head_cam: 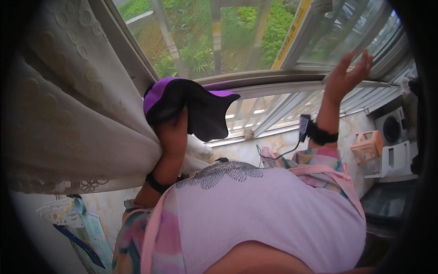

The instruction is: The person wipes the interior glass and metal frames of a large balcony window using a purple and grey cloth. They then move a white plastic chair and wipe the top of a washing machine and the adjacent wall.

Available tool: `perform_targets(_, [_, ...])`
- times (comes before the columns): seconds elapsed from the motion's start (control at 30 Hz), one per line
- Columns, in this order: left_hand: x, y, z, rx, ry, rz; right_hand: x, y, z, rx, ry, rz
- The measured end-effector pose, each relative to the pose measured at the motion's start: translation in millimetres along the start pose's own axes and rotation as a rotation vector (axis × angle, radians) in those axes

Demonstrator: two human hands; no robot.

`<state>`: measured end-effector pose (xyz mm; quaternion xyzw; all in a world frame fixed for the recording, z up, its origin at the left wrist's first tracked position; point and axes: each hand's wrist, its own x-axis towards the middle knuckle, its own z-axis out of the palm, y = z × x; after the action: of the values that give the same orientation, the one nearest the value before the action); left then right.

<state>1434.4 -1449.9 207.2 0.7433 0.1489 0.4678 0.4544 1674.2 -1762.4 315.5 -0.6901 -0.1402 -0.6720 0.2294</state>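
My left hand (172, 133) is gripping a purple and black cloth (208, 116), which drapes over the fingers and hides most of them. The cloth lies close to the lower left corner of the window frame (239, 80). On the other side, my right hand (349, 75) is raised beside the sliding window sash (294, 37), its fingers spread and holding nothing. Whether it touches the glass cannot be told. Each wrist wears a black strap; a small device with a cable is attached at the right one.
A pale patterned curtain (85, 137) hangs at the left, against the left arm. At the right are an orange plastic stool (368, 145), a white chair-like item (395, 159) and a front-loading washing machine (391, 126). White railings (308, 101) stand below the window.
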Motion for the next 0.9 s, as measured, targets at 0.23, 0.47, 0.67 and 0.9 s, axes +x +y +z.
perform_targets(0.23, [-14,35,4,-0.364,-0.586,-0.302,-81,-156,-66,1.257,-1.200,-0.150])
perform_targets(0.47, [26,41,10,0.189,-0.468,0.527,-58,-148,-39,0.794,-0.450,-0.129])
perform_targets(0.67, [30,17,32,0.505,-0.279,0.790,-5,-117,-2,0.597,-0.204,-0.320])
perform_targets(0.9, [10,-14,45,0.559,-0.077,0.791,115,-22,28,0.270,0.197,-0.119])
